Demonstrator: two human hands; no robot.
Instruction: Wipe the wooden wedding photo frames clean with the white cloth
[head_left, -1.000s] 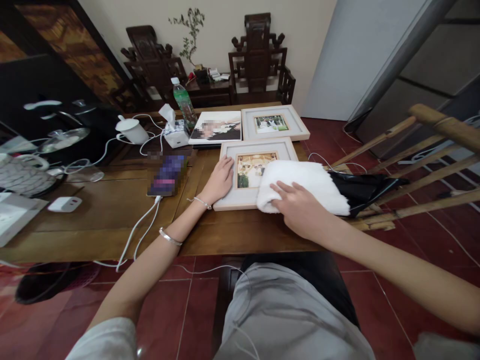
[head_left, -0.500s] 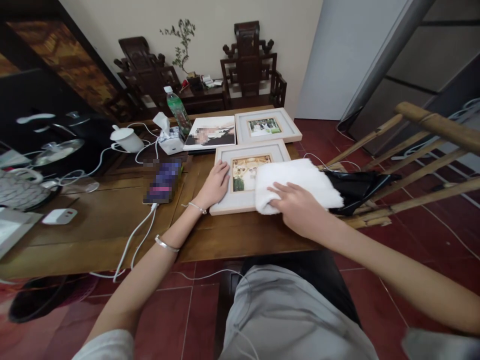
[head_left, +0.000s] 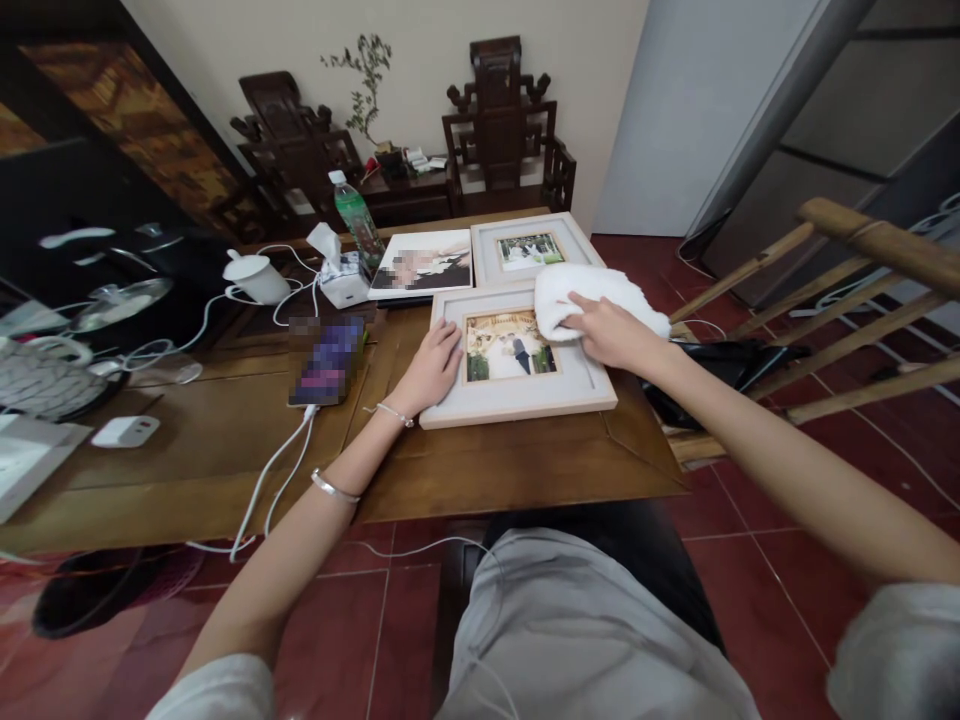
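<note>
A light wooden picture frame (head_left: 517, 405) with a grey-white mat and a photo in the middle lies flat on the table before me. My left hand (head_left: 433, 370) rests on its left border with the fingers stretched out. In my right hand (head_left: 611, 335) is a folded white towel (head_left: 592, 290), pressed against the frame's far right corner. The towel covers that corner and part of the photo's upper right edge. Behind lie a second picture frame (head_left: 529, 270) and a photo panel (head_left: 422, 265), side by side.
On the wooden table (head_left: 480, 480) to the left are a phone (head_left: 326, 370) with a white cable, a tissue box (head_left: 345, 280), a green bottle (head_left: 358, 215), a lidded cup (head_left: 257, 278) and a charger (head_left: 126, 432). A bamboo rack (head_left: 862, 240) stands at the right.
My right hand has moved the towel away from me, from the frame's right side to its far right corner, uncovering more of the photo. My left hand has stayed in place.
</note>
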